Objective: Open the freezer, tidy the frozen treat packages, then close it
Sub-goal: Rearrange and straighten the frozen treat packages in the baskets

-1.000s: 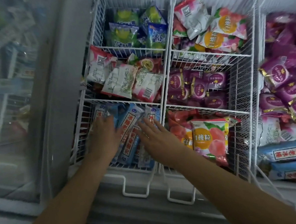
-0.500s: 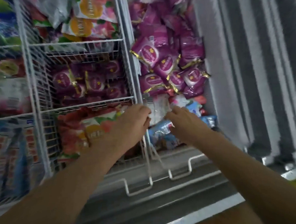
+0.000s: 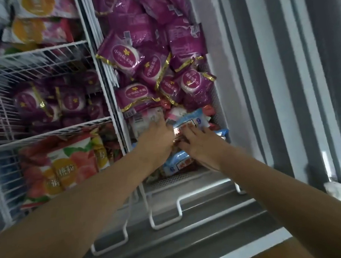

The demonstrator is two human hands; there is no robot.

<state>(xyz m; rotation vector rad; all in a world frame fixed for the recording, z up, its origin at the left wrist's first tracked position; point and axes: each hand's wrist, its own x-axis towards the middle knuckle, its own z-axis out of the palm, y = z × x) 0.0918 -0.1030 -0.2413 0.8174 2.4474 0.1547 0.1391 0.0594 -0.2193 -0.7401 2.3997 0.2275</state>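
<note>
The freezer is open. Both of my hands reach into the near end of the right-hand wire basket point(image 3: 190, 180). My left hand point(image 3: 156, 138) rests with its fingertips on a white packet point(image 3: 143, 120). My right hand point(image 3: 199, 142) lies with spread fingers on a blue packet point(image 3: 195, 119); a second blue packet point(image 3: 174, 163) shows below both wrists. Red and pink wrappers point(image 3: 176, 111) are jumbled around them. Behind lies a loose heap of purple packets with gold trim point(image 3: 125, 57).
White wire dividers point(image 3: 111, 92) part this basket from the middle one, which holds more purple packets point(image 3: 50, 102) and peach-print packets point(image 3: 68, 169). The freezer's right wall and slid-back lid point(image 3: 262, 83) stand close on the right. The front rim point(image 3: 192, 237) lies under my forearms.
My view and both hands have swung right, from the blue bars in the left basket past the peach packets to the right basket. Both hands now rest deeper among its near packets.
</note>
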